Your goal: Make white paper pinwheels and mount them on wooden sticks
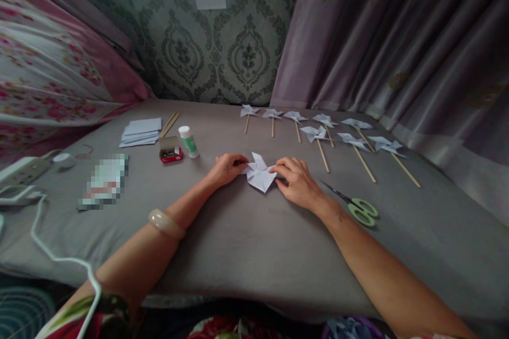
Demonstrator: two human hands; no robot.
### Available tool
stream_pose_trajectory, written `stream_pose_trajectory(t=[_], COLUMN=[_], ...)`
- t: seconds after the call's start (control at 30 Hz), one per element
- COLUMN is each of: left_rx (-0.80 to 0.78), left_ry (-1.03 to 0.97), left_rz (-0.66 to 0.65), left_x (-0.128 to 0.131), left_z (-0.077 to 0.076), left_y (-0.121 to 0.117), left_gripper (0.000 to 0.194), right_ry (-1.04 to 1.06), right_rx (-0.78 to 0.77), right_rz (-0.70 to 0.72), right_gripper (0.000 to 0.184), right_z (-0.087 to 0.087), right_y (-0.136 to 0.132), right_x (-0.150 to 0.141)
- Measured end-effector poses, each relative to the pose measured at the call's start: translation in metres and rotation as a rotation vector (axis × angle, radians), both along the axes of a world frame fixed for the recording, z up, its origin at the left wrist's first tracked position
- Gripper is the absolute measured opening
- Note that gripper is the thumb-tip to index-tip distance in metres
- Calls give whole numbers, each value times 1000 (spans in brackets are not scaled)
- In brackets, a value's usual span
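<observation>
A white folded paper pinwheel (260,175) without a stick lies on the grey cloth in front of me. My left hand (229,168) pinches its left blade between thumb and fingers. On the opposite side, my right hand (296,180) has its fingers closed on the right edge of the paper. Green-handled scissors (361,212) rest to the right of my right wrist, blades pointing up and left. Beyond my left hand stands a white and green glue stick (189,142), beside a small red open box (170,153) of metal bits too small to name.
Several finished pinwheels on sticks (318,134) lie at the back right. A stack of white paper (141,131) and thin wooden sticks (170,124) are at the back left. A blurred packet (105,181), power strip (24,172) and white cable (59,259) occupy the left side.
</observation>
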State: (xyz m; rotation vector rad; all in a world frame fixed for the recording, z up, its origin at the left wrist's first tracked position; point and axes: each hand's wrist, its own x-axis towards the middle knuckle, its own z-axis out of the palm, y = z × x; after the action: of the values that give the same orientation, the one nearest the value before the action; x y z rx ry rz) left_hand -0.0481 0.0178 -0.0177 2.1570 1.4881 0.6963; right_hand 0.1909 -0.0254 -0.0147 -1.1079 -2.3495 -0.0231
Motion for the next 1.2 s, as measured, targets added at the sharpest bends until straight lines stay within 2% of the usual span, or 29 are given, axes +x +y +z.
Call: stream_pose_trajectory(t=[0.2, 0.3, 0.5, 0.67, 0.73, 0.83, 0.9, 1.0, 1.2], left_rx=[-34, -27, -11, 218, 287, 308, 293, 279, 319], left_ry=[-157, -136, -45, 118, 169, 262, 327, 374, 469], left_rz=[10, 4, 12, 81, 18, -213, -321, -371, -391], left_x=[-7, -4, 4, 12, 15, 18, 20, 21, 20], left_z=[-12, -10, 0, 10, 15, 18, 19, 18, 19], left_y=[17, 16, 9, -7, -18, -36, -44, -47, -48], left_gripper=[32, 32, 28, 27, 21, 21, 24, 27, 27], right_ry=[-37, -43, -48, 0, 26, 66, 88, 119, 221], right_rx=[62, 87, 72, -24, -73, -124, -155, -210, -296], right_rz=[100, 137, 149, 124, 109, 90, 81, 69, 22], right_gripper=[17, 9, 15, 11, 8, 5, 4, 5, 8], right_z=[2, 4, 1, -5, -6, -7, -7, -9, -11], right_y=[-6, -10, -11, -9, -9, -10, -10, -9, -1], right_x=[-7, -12, -15, -16, -16, -17, -18, -17, -18])
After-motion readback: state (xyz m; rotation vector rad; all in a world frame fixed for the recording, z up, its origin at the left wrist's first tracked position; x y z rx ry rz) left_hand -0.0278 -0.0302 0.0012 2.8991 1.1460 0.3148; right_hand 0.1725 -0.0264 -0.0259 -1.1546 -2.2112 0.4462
